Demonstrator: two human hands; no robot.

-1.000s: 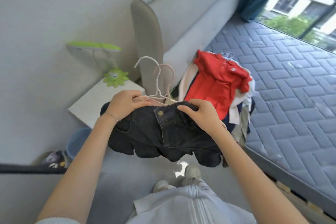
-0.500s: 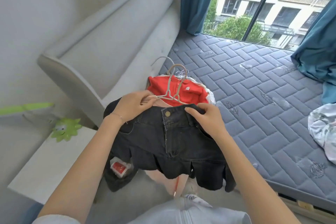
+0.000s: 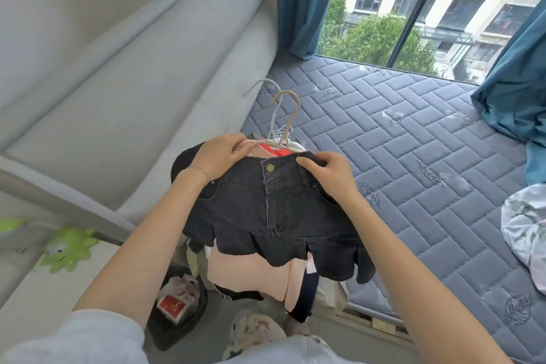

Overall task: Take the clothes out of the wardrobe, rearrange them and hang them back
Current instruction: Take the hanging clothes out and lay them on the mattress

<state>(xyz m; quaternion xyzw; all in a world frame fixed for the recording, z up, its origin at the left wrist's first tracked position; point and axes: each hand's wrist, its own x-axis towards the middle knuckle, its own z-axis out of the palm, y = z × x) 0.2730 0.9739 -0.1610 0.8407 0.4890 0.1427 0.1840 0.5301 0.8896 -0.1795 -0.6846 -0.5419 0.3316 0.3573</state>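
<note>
Fingers of the left hand (image 3: 220,154) curl round two hangers (image 3: 287,127) and the left end of the waistband of a dark denim skirt (image 3: 266,216); the right hand (image 3: 328,174) pinches that band just right of its brass button (image 3: 269,168). The skirt hangs over the near edge of the quilted mattress (image 3: 413,142), a pink garment (image 3: 251,269) below it.

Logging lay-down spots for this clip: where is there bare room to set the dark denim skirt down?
Bare mattress runs from the headboard to the window, bounded right by the teal curtain and the crumpled floral cloth. Crowded: the near corner under the skirt, where clothes are piled.
</note>
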